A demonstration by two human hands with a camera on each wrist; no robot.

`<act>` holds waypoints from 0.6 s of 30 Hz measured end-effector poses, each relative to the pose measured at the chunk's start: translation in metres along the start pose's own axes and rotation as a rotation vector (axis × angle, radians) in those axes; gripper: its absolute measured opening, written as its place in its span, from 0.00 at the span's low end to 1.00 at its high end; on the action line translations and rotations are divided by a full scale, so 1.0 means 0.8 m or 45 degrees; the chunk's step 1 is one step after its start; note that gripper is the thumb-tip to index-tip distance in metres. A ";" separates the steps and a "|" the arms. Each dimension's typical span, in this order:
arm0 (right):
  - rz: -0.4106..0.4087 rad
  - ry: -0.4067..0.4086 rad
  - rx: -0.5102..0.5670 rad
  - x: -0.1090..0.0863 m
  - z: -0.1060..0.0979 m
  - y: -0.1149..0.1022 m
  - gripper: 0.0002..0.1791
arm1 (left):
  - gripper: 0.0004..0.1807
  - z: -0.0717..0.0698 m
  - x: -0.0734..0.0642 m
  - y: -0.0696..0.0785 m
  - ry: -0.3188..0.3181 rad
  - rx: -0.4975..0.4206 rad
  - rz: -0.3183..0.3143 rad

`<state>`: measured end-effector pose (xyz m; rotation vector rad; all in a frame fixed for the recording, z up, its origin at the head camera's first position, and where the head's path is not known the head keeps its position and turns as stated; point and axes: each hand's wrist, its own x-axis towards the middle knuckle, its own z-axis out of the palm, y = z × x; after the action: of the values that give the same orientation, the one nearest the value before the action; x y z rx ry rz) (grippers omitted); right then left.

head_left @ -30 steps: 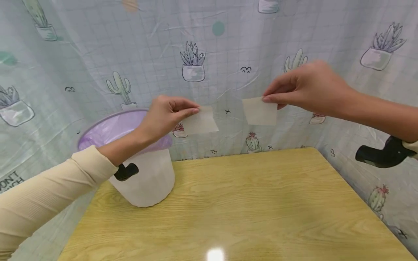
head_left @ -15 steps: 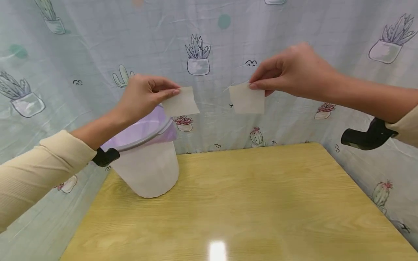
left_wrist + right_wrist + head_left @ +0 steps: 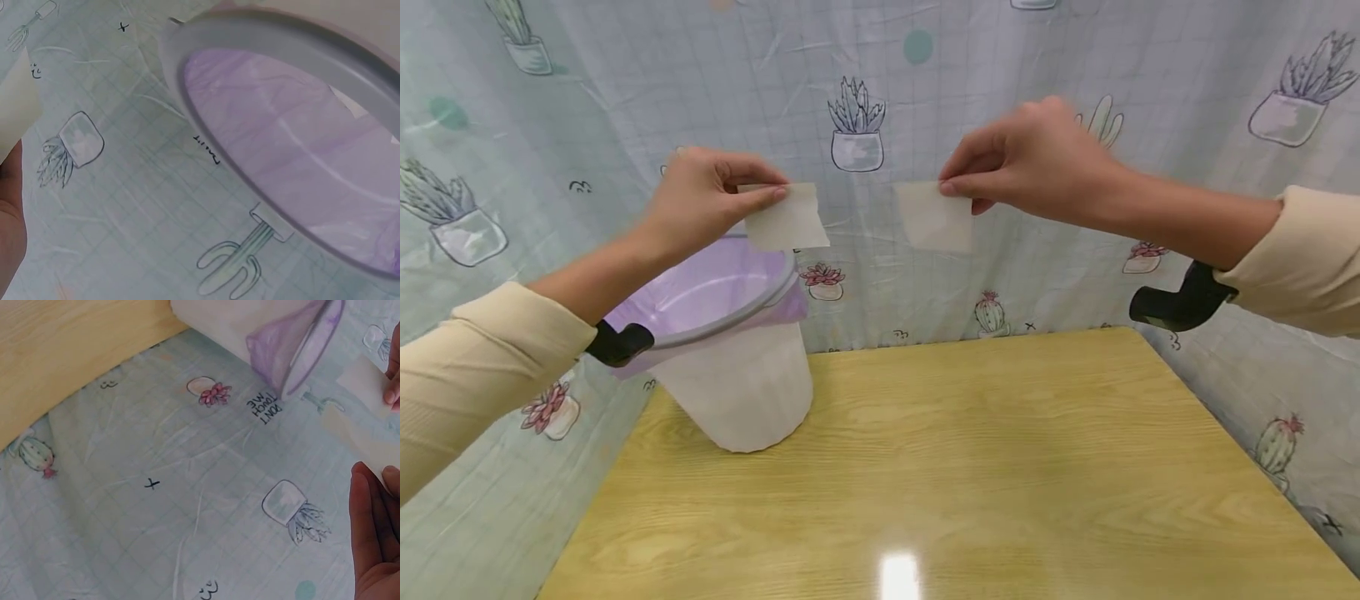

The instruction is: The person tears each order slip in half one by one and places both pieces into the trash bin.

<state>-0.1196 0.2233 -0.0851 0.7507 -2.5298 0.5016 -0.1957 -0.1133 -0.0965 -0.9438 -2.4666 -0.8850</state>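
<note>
In the head view my left hand [image 3: 711, 192] pinches a small cream piece of paper [image 3: 792, 223] by its upper edge, thumb in front. One side of that piece looks uneven, as if torn. To its right, my right hand [image 3: 1033, 158] pinches a second piece of paper [image 3: 931, 218] at its top right corner. Both pieces hang in the air with a gap between them. The left one overlaps the far rim of a white trash bin [image 3: 760, 392], which is lined with a purple bag [image 3: 715, 279]. In the left wrist view, whitish scraps [image 3: 350, 103] show inside the liner.
The bin stands at the back left of a wooden table [image 3: 940, 442]. Behind it hangs a curtain [image 3: 910, 108] printed with potted cacti, which also runs down both sides. Black wrist cameras [image 3: 1180, 300] sit under the cream sleeves [image 3: 490, 358].
Both hands, each holding its paper, have moved left and up in the view, the left one now over the bin. The camera view has shifted slightly too.
</note>
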 end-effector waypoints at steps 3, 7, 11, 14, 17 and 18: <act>-0.012 0.014 -0.003 0.007 0.002 -0.002 0.09 | 0.09 -0.007 -0.002 -0.004 0.022 0.010 -0.011; -0.015 0.019 -0.002 0.017 0.005 -0.004 0.10 | 0.10 -0.014 -0.004 -0.010 0.030 0.001 -0.033; -0.015 0.010 0.025 0.026 0.011 -0.007 0.09 | 0.11 -0.021 -0.006 -0.017 0.038 -0.009 -0.068; -0.021 0.001 0.052 0.033 0.014 -0.009 0.09 | 0.12 -0.026 -0.007 -0.022 0.047 -0.019 -0.088; -0.014 -0.013 0.083 0.039 0.017 -0.012 0.09 | 0.13 -0.028 -0.007 -0.024 0.046 -0.023 -0.099; -0.009 -0.017 0.097 0.041 0.018 -0.012 0.09 | 0.13 -0.029 -0.006 -0.025 0.045 -0.017 -0.101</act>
<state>-0.1433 0.1954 -0.0781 0.7932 -2.5314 0.5958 -0.2038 -0.1429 -0.0903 -0.8327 -2.4856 -0.9372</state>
